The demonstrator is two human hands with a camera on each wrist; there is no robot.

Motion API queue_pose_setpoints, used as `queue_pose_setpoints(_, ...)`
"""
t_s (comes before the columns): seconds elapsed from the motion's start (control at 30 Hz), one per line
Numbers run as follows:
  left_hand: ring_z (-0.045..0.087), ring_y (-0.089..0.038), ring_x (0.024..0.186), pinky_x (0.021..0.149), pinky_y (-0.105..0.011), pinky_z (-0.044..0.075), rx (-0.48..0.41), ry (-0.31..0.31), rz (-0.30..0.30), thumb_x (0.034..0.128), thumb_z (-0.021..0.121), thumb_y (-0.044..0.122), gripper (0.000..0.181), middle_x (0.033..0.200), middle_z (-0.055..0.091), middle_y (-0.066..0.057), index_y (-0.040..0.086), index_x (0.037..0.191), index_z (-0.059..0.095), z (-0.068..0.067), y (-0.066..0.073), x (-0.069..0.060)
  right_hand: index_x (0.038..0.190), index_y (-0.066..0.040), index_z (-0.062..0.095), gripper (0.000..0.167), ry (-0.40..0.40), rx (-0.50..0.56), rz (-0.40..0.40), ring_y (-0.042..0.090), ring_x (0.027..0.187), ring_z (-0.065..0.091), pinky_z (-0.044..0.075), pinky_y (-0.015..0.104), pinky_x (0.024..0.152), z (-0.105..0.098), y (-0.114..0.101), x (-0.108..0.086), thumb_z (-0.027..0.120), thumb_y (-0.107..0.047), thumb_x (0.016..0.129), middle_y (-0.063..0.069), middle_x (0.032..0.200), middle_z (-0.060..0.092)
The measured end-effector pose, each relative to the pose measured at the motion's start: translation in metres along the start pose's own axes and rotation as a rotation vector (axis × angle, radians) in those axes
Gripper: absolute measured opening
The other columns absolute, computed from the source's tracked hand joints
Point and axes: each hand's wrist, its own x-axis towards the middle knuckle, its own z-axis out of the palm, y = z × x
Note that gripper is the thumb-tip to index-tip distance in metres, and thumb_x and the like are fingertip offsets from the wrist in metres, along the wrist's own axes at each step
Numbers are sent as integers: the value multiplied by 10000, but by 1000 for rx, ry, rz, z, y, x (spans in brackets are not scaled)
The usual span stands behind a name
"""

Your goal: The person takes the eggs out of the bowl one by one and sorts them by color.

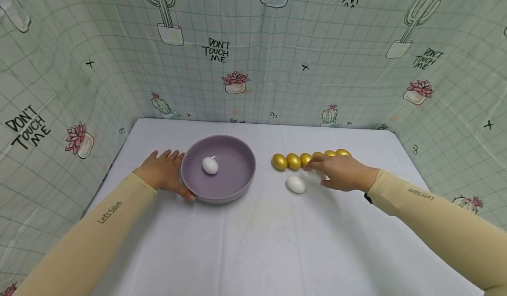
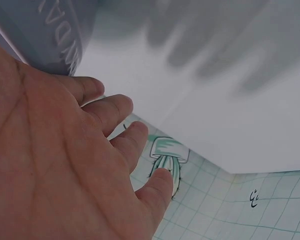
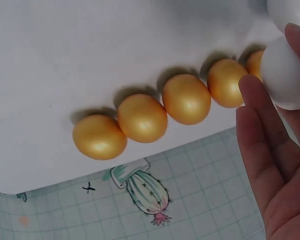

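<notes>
A mauve bowl (image 1: 243,190) stands left of centre with one white egg (image 1: 210,166) inside it. My left hand (image 1: 164,172) rests against the bowl's left side, fingers spread and fairly straight, thumb at the near side. My right hand (image 1: 344,172) is over the table near a row of gold eggs (image 1: 279,161). In the right wrist view it pinches a white egg (image 3: 285,75) between thumb and fingers; the head view mostly hides this egg behind the hand. Another white egg (image 1: 295,184) lies on the table to the left of the right hand.
The white-covered table (image 1: 253,247) reaches back to a grid-patterned cloth (image 1: 277,67) printed with cacti, which hangs behind it and at both sides. Several gold eggs line up toward the back right, partly covered by the right hand in the head view.
</notes>
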Motion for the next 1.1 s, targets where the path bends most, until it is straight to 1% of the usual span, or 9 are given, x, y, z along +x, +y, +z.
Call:
queue_pose_setpoints(0.1, 268, -520, 1404, 1102, -690, 184, -5, 3, 0, 549, 770, 809, 1388, 1526, 325, -318, -96, 1502, 323, 1, 0, 0, 1305, -139, 653, 561, -18, 24, 3, 213, 994, 625, 512, 308, 675, 4, 2, 1, 843, -95, 779, 24, 1275, 618)
queue_pose_setpoints(0.23, 265, -519, 1404, 1101, -690, 184, -7, 8, -6, 543, 769, 814, 1398, 1526, 325, -319, -96, 1504, 319, 1, -2, 0, 1292, -119, 661, 549, -15, 41, -9, 201, 973, 635, 524, 293, 687, 10, 5, 6, 850, -94, 777, 21, 1271, 634)
queue_pose_setpoints(0.5, 265, -518, 1405, 1104, -688, 181, -7, 7, -9, 555, 770, 805, 1382, 1527, 323, -318, -90, 1506, 320, 1, -3, 1, 1266, -117, 665, 525, -21, 55, -29, 97, 763, 589, 490, 233, 608, 21, 7, 13, 849, -91, 775, 3, 1209, 663)
queue_pose_setpoints(0.7, 261, -517, 1408, 1106, -687, 176, -6, 5, -7, 559, 770, 804, 1378, 1532, 318, -314, -85, 1510, 318, 2, -3, 2, 1273, -125, 661, 528, -22, 42, -12, 179, 936, 649, 541, 286, 699, 29, 7, 15, 856, -116, 782, 34, 1247, 660)
queue_pose_setpoints(0.73, 259, -517, 1409, 1107, -687, 174, -7, 4, -7, 560, 770, 804, 1379, 1533, 316, -314, -85, 1511, 316, 2, -3, 2, 1270, -125, 663, 526, -21, 45, -11, 180, 937, 648, 541, 291, 704, 30, 7, 15, 857, -118, 781, 37, 1249, 658)
queue_pose_setpoints(0.83, 257, -517, 1410, 1107, -688, 173, -8, 3, -5, 561, 774, 797, 1374, 1534, 314, -313, -81, 1513, 315, 2, -3, 2, 1254, -129, 668, 520, -17, 51, -13, 127, 818, 611, 520, 269, 659, 33, 8, 15, 863, -124, 772, 28, 1226, 663)
queue_pose_setpoints(0.93, 258, -519, 1409, 1105, -691, 175, -11, 5, -2, 561, 778, 793, 1369, 1533, 317, -314, -77, 1514, 318, 2, -2, 2, 1236, -138, 673, 512, -14, 68, -11, 82, 662, 514, 464, 240, 569, 36, 9, 16, 864, -116, 762, 19, 1159, 671)
queue_pose_setpoints(1.0, 263, -520, 1407, 1103, -692, 178, -12, 7, -1, 561, 778, 793, 1367, 1530, 321, -314, -77, 1512, 322, 2, -2, 2, 1231, -143, 674, 510, -13, 73, -10, 77, 623, 477, 448, 238, 547, 38, 9, 16, 866, -116, 759, 16, 1120, 671)
queue_pose_setpoints(1.1, 269, -520, 1404, 1102, -692, 182, -8, 9, -2, 561, 774, 798, 1368, 1528, 327, -314, -82, 1507, 327, 2, -2, 2, 1238, -143, 671, 511, -17, 78, -9, 68, 649, 510, 481, 254, 593, 40, 10, 17, 863, -117, 765, 23, 1150, 672)
